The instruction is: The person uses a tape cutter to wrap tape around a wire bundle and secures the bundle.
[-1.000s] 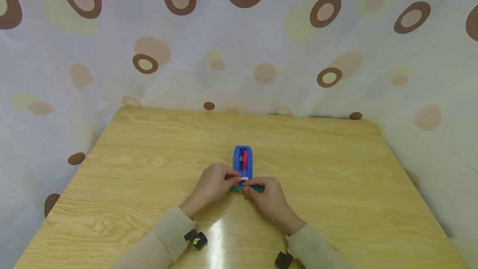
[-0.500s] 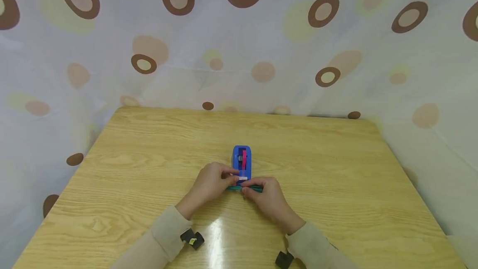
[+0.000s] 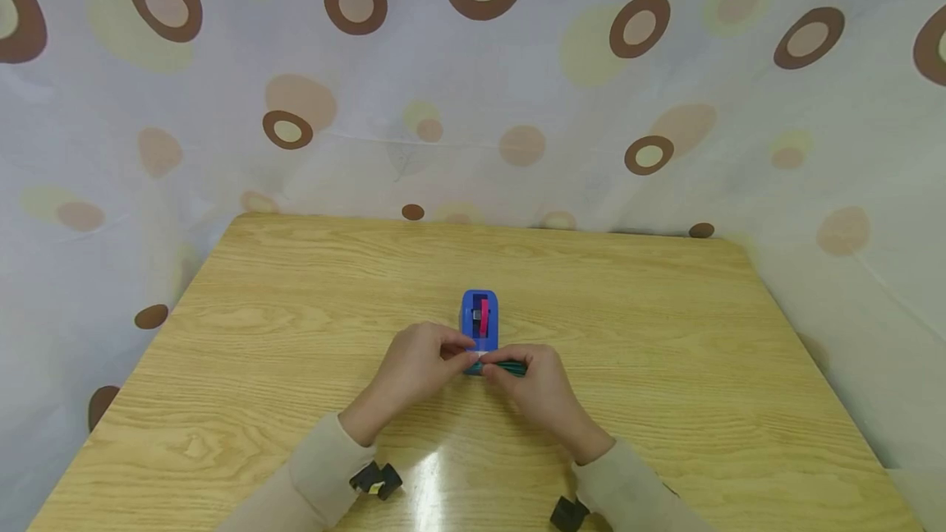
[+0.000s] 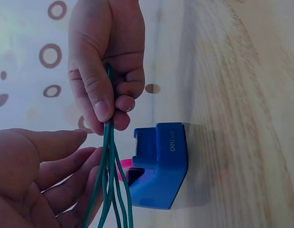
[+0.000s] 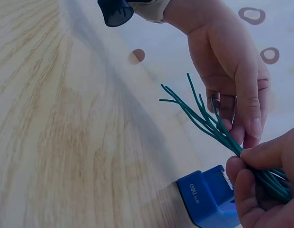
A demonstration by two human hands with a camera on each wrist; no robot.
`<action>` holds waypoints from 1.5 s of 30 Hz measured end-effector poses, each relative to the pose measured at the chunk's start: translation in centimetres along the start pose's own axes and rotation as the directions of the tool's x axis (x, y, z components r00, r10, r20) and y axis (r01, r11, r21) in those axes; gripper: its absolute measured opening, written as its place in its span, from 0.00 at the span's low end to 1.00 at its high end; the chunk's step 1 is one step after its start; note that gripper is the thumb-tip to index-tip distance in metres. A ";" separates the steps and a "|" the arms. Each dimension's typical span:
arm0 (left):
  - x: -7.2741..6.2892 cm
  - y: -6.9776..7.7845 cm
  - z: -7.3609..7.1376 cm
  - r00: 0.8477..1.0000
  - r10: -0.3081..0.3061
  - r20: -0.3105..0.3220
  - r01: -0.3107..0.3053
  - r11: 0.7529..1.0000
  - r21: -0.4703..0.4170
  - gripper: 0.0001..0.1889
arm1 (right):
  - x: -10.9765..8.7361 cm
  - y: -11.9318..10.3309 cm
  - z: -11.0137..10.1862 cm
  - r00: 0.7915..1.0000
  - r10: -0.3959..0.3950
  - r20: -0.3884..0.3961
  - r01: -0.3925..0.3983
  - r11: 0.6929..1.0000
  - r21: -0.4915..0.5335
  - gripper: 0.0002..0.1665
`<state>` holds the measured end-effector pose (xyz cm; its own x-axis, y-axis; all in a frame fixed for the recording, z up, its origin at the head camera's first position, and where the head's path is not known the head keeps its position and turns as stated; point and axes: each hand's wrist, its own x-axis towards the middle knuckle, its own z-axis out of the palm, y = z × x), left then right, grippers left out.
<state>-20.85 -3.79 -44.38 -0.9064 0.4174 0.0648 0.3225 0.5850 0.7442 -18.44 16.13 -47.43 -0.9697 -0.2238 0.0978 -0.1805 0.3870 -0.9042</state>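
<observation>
A bundle of thin green wires (image 4: 111, 175) is pinched by my right hand (image 3: 535, 388) between thumb and fingertips, near the bundle's middle. The loose wire ends fan out on both sides of that pinch, as the right wrist view shows. My left hand (image 3: 417, 364) is beside the bundle, its thumb straight and apart from the forefinger. Its fingers (image 4: 73, 183) lie behind the wires in the left wrist view. Just beyond both hands stands a blue tape dispenser (image 3: 491, 343) with a pink-red roll (image 3: 484, 318); its toothed cutting edge faces the hands.
The wooden table (image 3: 665, 335) extends around the dispenser on every side. A patterned curtain (image 3: 473, 105) hangs behind the table and down both sides. Black wrist cameras sit below both sleeves.
The right hand has shifted slightly forward with the green wires, which now overlap the dispenser's front end and partly cover its pale strip. The left hand has moved little; the dispenser stays in place.
</observation>
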 end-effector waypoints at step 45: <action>-2.6 3.7 -1.8 0.975 0.215 -0.051 -0.179 0.904 0.388 0.11 | -1.3 -3.2 -2.0 0.981 -0.190 0.032 0.187 0.979 0.084 0.07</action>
<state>-17.83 -3.99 -40.61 -0.8285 0.4974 0.2575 0.5599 0.7238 0.4034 -16.90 16.98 -43.88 -0.9120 -0.3214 0.2548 -0.3443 0.2620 -0.9016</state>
